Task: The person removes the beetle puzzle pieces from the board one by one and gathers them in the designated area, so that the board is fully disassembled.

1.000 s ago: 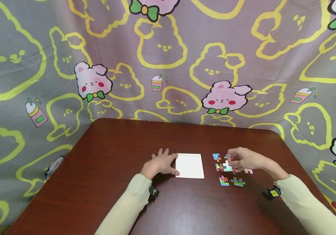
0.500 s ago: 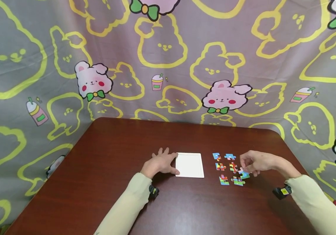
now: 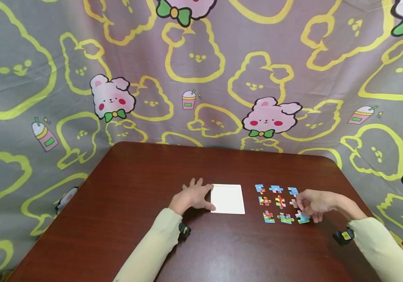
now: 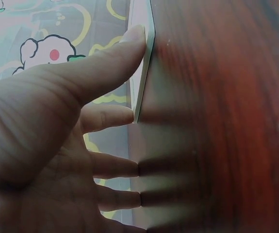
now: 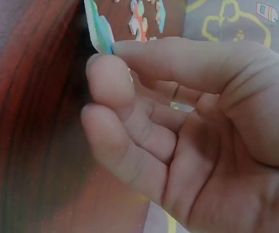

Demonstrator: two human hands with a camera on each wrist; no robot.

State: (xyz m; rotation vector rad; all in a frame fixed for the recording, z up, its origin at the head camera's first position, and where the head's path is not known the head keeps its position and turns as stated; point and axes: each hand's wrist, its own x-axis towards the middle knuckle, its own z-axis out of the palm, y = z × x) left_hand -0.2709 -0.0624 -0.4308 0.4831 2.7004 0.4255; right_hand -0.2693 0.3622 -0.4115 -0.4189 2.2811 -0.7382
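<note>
On the dark wooden table, my left hand rests beside a shallow white square tray. Its thumb and index fingertip touch the tray's left side, and the other fingers are spread on the tabletop. My right hand pinches a blue-green jigsaw piece at the near right corner of a group of pieces. Thumb and fingertips meet at that piece's edge in the right wrist view; its far end is cut off there. A pinkish piece behind it is partly covered by the fingers.
Several loose pieces lie spaced in rows right of the tray, among them a red one in the middle and a blue one at the back. A cartoon-printed cloth hangs behind the table.
My right hand has carried the blue-green piece rightward and nearer, from above the middle of the group to its near right corner. The left hand and the tray stay put.
</note>
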